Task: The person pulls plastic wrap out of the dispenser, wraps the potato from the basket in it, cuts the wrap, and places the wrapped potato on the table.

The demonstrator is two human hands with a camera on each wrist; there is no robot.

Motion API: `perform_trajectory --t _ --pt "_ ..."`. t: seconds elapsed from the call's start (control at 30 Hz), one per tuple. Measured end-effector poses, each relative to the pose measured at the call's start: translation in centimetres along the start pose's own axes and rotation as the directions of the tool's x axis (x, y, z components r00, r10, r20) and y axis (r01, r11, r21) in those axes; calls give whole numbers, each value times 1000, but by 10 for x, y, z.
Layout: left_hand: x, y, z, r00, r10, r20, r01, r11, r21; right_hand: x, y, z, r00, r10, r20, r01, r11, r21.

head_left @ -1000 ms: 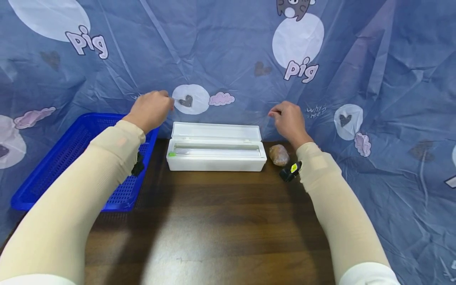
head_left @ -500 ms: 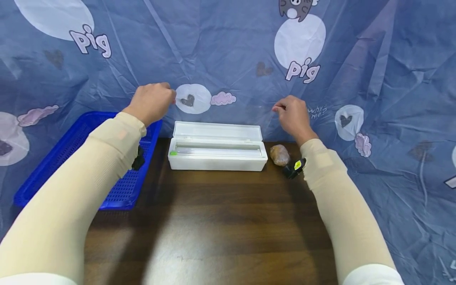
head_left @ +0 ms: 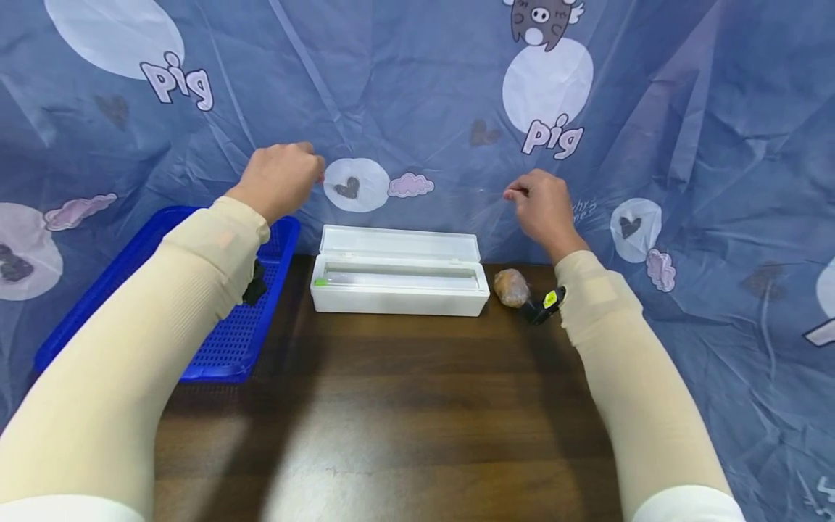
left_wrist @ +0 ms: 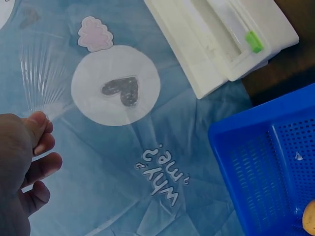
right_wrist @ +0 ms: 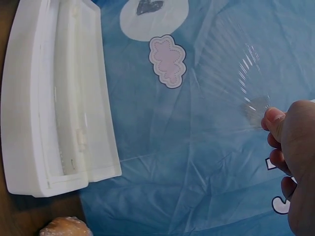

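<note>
A sheet of clear cling film [left_wrist: 43,76] spans the gap between my two raised hands, its corners drawn into fine pleats. My left hand [head_left: 280,177] pinches one corner between thumb and forefinger. At the opposite corner, my right hand [head_left: 540,206] pinches the film the same way. Below and between them on the table stands a white cling film dispenser box [head_left: 399,301], lid tipped back, with a roll inside and a green slider [left_wrist: 254,42] at its left end. Beside the box's right end lies a rounded brownish item [head_left: 511,288], seemingly wrapped in film.
A blue perforated basket [left_wrist: 216,132] stands at the left, partly under my left forearm. Part of a round tan item [left_wrist: 309,217] shows inside it. The dark wooden table [head_left: 391,391] meets a blue printed cloth [head_left: 417,109] at the back.
Both hands have risen slightly. The right hand has shifted a little rightward, and both still pinch the film. The box and the brownish item stay put; the head view has shifted slightly.
</note>
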State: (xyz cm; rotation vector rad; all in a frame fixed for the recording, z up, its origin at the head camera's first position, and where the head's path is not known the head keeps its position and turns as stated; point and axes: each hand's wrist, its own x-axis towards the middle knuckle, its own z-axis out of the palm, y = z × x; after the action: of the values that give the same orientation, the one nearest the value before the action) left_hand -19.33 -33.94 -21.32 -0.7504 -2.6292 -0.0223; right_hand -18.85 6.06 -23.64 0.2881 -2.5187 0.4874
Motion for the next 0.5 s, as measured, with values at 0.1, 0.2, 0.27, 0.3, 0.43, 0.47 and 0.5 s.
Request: perform_trajectory --t 0.1,0.2,0.27,0.3,0.43,0.47,0.5 --pt "0 0 -4 1000 -2 -7 2 1000 -8 1 -2 -3 1000 -6 -7 6 1000 -2" --pt "1 1 -9 1000 1 -10 -1 1000 -14 1 -3 -8 1000 -9 -18 9 1000 1" --pt "1 0 -11 1000 7 -12 -8 1000 -14 2 -5 -10 999 -13 -30 13 1000 2" --pt "1 0 -13 1000 9 -12 -10 1000 -14 2 -6 -11 999 -14 -35 14 1000 1" --pt "2 0 -19 1000 15 -7 -15 1000 -9 4 -9 -16 999 -13 -42 12 1000 -9" --pt "2 0 -20 1000 14 -6 -14 1000 -9 4 -9 -18 999 -15 -42 15 1000 -13" --pt "3 -1 -22 1000 14 -6 -14 1000 -8 5 -10 -19 999 -17 -43 17 1000 -14"
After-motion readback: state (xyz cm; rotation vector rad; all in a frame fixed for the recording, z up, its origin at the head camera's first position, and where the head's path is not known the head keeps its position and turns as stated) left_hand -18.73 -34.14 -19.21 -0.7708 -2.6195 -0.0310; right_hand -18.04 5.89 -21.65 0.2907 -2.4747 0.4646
